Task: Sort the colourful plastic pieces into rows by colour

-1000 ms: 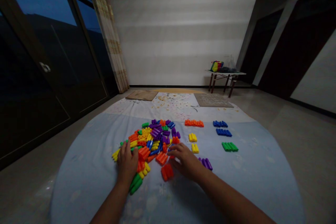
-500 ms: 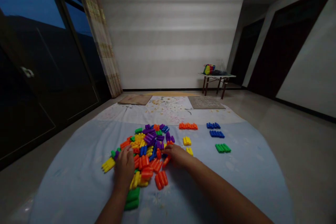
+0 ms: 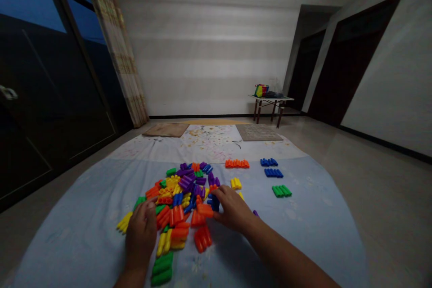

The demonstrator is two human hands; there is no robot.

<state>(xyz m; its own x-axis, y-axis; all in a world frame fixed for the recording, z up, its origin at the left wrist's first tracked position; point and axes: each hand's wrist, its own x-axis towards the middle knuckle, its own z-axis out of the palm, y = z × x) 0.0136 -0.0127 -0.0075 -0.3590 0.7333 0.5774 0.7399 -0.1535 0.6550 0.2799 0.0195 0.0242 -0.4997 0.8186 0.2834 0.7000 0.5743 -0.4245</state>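
Note:
A heap of plastic building blocks [image 3: 177, 216], made of joined tubes in orange, yellow, green, blue and purple, lies on the cloth between my hands. My left hand [image 3: 141, 229] rests at the heap's left edge, fingers loosely bent and apart, near a yellow block [image 3: 124, 222] and a green block [image 3: 139, 201]. At the right edge, my right hand [image 3: 234, 210] has thumb and fingers curled around a blue block [image 3: 213, 202]. An orange block [image 3: 204, 210] touches or nearly touches its thumb. My fingers partly hide the blue block.
Apart from the heap lie an orange row [image 3: 237, 164], two blue rows [image 3: 273, 173], a green row [image 3: 282, 191] and yellow blocks [image 3: 236, 183]. A purple piece [image 3: 255, 213] shows beside my right wrist. Two mats [image 3: 259, 132] lie at the table's far end. A small table [image 3: 271, 97] stands beyond.
The view has shifted slightly to the right. My left hand has drawn back leftward from the heap. An orange block by my right thumb has shifted left, and the blue block now shows between my fingers.

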